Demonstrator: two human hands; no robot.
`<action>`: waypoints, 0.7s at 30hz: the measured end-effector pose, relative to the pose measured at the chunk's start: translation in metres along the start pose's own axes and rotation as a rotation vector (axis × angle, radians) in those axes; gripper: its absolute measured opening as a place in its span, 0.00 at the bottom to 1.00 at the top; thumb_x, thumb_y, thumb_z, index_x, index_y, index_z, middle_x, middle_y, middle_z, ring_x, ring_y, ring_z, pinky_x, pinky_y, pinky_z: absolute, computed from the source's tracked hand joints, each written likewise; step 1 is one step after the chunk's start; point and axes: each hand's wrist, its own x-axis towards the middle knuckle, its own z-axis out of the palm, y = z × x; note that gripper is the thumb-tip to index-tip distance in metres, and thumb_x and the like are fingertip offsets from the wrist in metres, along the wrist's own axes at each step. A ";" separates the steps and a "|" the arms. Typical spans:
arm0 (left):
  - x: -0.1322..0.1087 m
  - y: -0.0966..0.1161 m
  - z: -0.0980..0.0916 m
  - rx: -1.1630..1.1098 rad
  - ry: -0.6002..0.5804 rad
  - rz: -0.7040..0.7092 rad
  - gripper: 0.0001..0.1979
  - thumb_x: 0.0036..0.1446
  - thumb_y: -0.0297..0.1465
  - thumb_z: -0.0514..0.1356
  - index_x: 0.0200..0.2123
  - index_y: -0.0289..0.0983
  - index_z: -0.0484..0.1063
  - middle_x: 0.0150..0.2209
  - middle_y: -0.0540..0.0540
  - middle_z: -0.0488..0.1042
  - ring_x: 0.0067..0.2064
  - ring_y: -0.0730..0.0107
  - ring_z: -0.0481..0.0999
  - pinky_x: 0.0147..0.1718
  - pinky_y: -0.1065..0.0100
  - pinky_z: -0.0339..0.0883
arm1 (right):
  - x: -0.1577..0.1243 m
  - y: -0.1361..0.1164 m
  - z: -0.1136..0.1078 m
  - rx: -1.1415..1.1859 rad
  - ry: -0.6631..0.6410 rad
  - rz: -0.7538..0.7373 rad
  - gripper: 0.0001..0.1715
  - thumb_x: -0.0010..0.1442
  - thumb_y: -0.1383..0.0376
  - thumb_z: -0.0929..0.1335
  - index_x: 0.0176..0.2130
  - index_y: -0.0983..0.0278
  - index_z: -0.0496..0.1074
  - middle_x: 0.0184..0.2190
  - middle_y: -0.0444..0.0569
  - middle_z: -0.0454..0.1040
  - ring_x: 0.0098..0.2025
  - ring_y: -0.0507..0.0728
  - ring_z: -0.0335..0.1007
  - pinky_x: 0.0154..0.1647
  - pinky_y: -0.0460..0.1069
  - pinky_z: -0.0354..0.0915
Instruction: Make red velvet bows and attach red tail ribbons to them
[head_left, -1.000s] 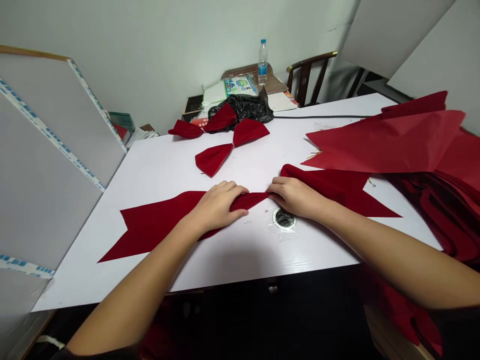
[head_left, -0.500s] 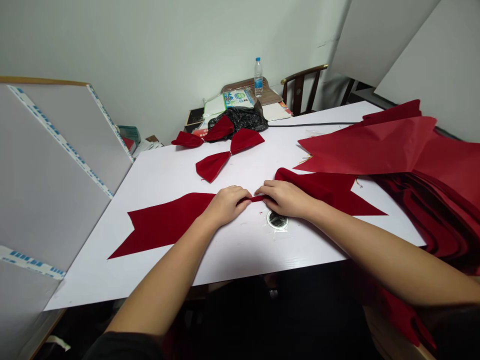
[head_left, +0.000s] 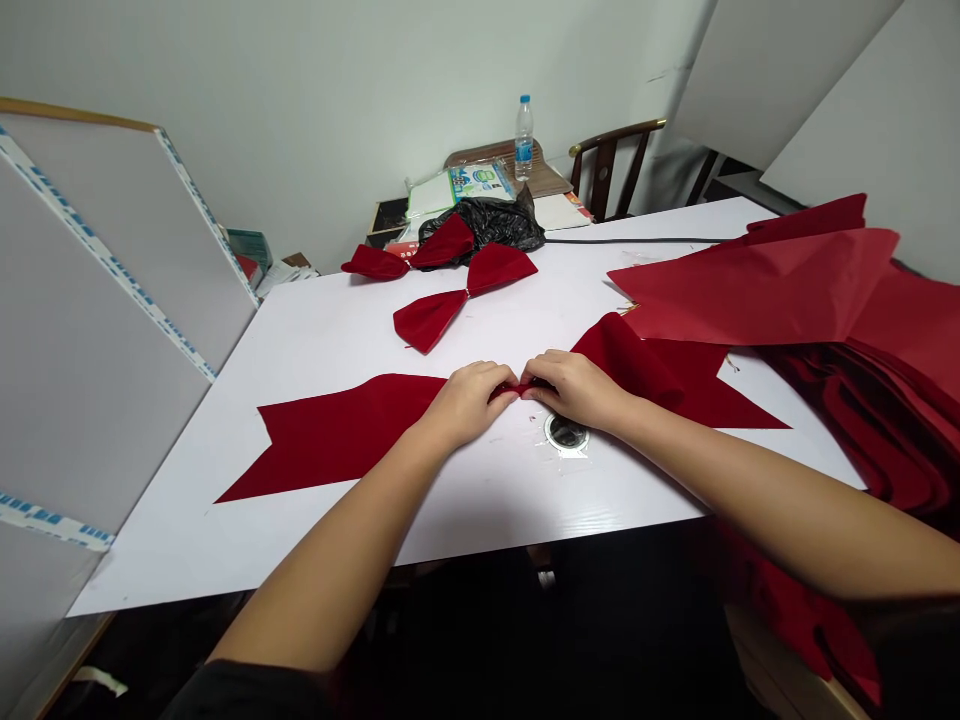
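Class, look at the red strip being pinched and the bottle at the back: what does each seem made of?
Red strip: seemingly velvety fabric, matte, gathering in soft folds. Bottle: probably clear plastic, see-through with a blue cap.

The white table (head_left: pixel 360 330) carries a long red strip (head_left: pixel 337 435) along its near edge, bunched at the middle, just beside a round hole (head_left: pixel 566 433). Toward the far edge lie a bow (head_left: pixel 465 293), a second bow (head_left: pixel 409 258), a black bag (head_left: pixel 487 215) and a cable (head_left: pixel 637 240). Red sheets (head_left: pixel 765 285) cover the right edge.
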 end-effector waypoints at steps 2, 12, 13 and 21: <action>-0.001 -0.001 -0.002 -0.013 0.001 0.006 0.04 0.65 0.30 0.62 0.42 0.40 0.76 0.41 0.48 0.80 0.44 0.62 0.77 0.46 0.61 0.70 | -0.001 0.004 0.001 0.031 0.015 -0.023 0.04 0.66 0.65 0.72 0.39 0.65 0.76 0.34 0.49 0.77 0.38 0.56 0.72 0.41 0.50 0.64; -0.002 -0.002 -0.011 -0.013 -0.047 0.020 0.04 0.65 0.29 0.62 0.41 0.39 0.77 0.39 0.48 0.80 0.42 0.63 0.77 0.43 0.62 0.69 | -0.003 0.008 0.001 0.076 0.042 -0.103 0.08 0.68 0.64 0.70 0.44 0.63 0.81 0.38 0.49 0.81 0.41 0.57 0.76 0.45 0.51 0.68; -0.002 -0.002 -0.011 -0.018 -0.042 0.013 0.04 0.64 0.29 0.62 0.40 0.39 0.77 0.38 0.48 0.80 0.41 0.63 0.77 0.43 0.62 0.69 | -0.003 0.008 0.000 0.086 0.042 -0.102 0.07 0.68 0.64 0.71 0.43 0.63 0.81 0.38 0.49 0.81 0.41 0.57 0.76 0.44 0.51 0.68; -0.002 -0.004 -0.008 -0.029 -0.009 -0.010 0.06 0.65 0.29 0.62 0.35 0.39 0.78 0.36 0.48 0.81 0.38 0.65 0.78 0.41 0.63 0.69 | -0.002 0.009 0.001 0.157 0.074 -0.075 0.09 0.67 0.64 0.71 0.37 0.63 0.82 0.36 0.49 0.82 0.41 0.56 0.79 0.44 0.50 0.70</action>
